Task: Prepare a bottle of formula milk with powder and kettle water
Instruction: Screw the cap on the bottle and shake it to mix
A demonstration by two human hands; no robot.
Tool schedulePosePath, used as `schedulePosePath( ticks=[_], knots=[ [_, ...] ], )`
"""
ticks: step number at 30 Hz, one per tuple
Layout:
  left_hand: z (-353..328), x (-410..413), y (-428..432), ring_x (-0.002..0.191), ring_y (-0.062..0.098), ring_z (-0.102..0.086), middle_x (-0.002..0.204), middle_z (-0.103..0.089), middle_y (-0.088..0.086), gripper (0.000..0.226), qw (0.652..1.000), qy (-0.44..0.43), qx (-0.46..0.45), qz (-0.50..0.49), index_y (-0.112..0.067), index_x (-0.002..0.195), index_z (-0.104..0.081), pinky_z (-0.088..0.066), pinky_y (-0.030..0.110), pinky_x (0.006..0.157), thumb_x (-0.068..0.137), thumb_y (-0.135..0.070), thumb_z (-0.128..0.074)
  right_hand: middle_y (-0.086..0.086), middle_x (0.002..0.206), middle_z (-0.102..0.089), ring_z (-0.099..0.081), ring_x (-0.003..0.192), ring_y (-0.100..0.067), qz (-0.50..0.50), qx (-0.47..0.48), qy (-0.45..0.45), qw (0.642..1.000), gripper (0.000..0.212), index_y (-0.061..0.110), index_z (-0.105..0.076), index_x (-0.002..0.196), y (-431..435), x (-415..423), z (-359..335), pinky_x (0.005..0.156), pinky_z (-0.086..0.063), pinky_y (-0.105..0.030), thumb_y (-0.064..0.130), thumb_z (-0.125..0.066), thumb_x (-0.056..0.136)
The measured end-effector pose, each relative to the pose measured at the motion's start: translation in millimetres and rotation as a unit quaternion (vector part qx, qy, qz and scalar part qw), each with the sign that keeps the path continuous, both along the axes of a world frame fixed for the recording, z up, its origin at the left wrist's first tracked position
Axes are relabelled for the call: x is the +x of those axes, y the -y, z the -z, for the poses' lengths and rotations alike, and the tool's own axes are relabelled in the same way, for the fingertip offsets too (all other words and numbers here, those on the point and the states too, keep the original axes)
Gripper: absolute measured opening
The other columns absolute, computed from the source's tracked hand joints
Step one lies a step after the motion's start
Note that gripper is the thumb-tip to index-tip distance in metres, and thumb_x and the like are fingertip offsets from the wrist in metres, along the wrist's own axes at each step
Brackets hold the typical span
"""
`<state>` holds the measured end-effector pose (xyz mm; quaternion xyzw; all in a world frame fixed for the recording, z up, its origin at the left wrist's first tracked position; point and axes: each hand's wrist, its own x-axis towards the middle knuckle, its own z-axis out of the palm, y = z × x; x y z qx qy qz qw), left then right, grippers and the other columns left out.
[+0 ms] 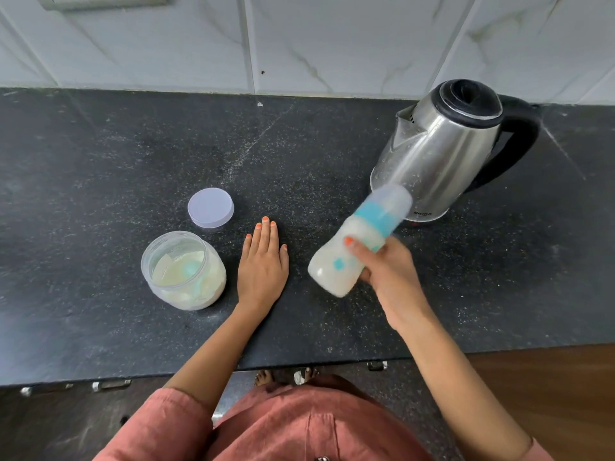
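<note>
My right hand (387, 271) grips a baby bottle (336, 261) full of white milk, with a teal collar and clear cap. The bottle is tilted, cap pointing up and right, and blurred by motion above the counter. My left hand (263, 261) lies flat, palm down on the black counter, holding nothing. Left of it stands an open clear jar of formula powder (184, 271) with a teal scoop inside. The jar's pale lid (210, 208) lies on the counter just behind it. A steel kettle (439, 151) with a black handle stands at the back right, lid closed.
The black speckled counter (100, 161) runs to a white tiled wall (332, 38) at the back. Its front edge passes just before my body, with wooden flooring (549, 377) at lower right.
</note>
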<state>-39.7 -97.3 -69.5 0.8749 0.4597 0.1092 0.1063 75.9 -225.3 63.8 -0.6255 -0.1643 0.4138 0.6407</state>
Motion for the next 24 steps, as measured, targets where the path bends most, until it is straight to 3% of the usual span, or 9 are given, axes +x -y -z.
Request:
schedulePosePath(
  ticks=[3,7,10,13,15,19,24],
  knots=[
    [-1.0,0.5,0.6,0.140,0.026,-0.022,0.150,-0.024,0.014,0.066,1.000,0.003,-0.002,0.000,-0.001,0.141,-0.026,-0.011,0.036,0.113,0.090,-0.036,-0.006,0.007,0.077,-0.071,-0.065,0.077,-0.007,-0.135,-0.038,0.056,0.989,0.025,0.019,-0.065,0.085,8.1,-5.3,-4.3,0.076,-0.054,-0.025,0.001,-0.072,0.069],
    [0.7,0.4,0.1,0.141,0.025,-0.019,0.151,-0.022,0.014,0.052,1.000,0.003,-0.006,-0.002,-0.001,0.142,-0.024,-0.007,0.035,0.114,0.097,-0.028,-0.022,0.003,0.091,-0.068,-0.065,0.085,-0.009,0.028,0.045,-0.045,0.998,0.030,0.016,-0.063,0.097,-2.1,6.7,-4.2,0.079,-0.055,-0.030,0.017,-0.069,0.068],
    [-0.4,0.3,1.3,0.139,0.027,-0.025,0.149,-0.027,0.016,0.055,1.000,0.003,-0.004,-0.004,0.000,0.140,-0.028,-0.010,0.035,0.112,0.095,-0.030,-0.019,0.005,0.094,-0.067,-0.065,0.089,-0.008,0.085,0.065,-0.060,0.992,0.024,0.017,-0.059,0.102,-8.5,4.7,-2.2,0.083,-0.055,-0.030,0.013,-0.064,0.079],
    [-0.5,0.1,0.9,0.139,0.027,-0.024,0.150,-0.026,0.015,0.051,1.000,0.002,0.000,-0.002,0.000,0.141,-0.027,-0.011,0.036,0.113,0.097,-0.028,-0.023,0.006,0.084,-0.070,-0.065,0.083,-0.010,-0.080,-0.003,0.025,0.997,0.024,0.018,-0.063,0.091,0.2,-8.0,-3.8,0.078,-0.054,-0.027,0.003,-0.069,0.074],
    [0.0,0.3,0.6,0.141,0.025,-0.019,0.151,-0.021,0.014,0.050,1.000,0.000,-0.004,-0.001,-0.002,0.142,-0.023,-0.009,0.036,0.114,0.098,-0.026,-0.026,0.009,0.075,-0.072,-0.066,0.075,-0.004,-0.137,-0.022,0.053,0.989,0.026,0.019,-0.065,0.086,5.8,-10.4,-2.9,0.070,-0.054,-0.020,-0.001,-0.071,0.070],
    [-2.3,0.5,1.7,0.142,0.023,-0.014,0.153,-0.016,0.012,0.050,1.000,-0.001,-0.004,-0.004,-0.003,0.143,-0.019,-0.005,0.034,0.114,0.100,-0.025,-0.028,0.002,0.085,-0.070,-0.067,0.078,-0.008,-0.042,0.019,-0.099,0.994,0.024,0.015,-0.063,0.092,2.4,1.4,-3.4,0.073,-0.057,-0.028,0.013,-0.066,0.069],
    [-2.7,-0.2,1.6,0.142,0.023,-0.013,0.153,-0.016,0.012,0.049,1.000,0.000,0.004,-0.005,-0.003,0.143,-0.018,-0.004,0.033,0.114,0.100,-0.026,-0.025,0.003,0.079,-0.073,-0.069,0.073,-0.007,0.037,0.069,-0.268,0.960,0.019,0.017,-0.061,0.099,-1.3,12.1,-3.2,0.069,-0.057,-0.027,0.022,-0.057,0.080]
  ],
)
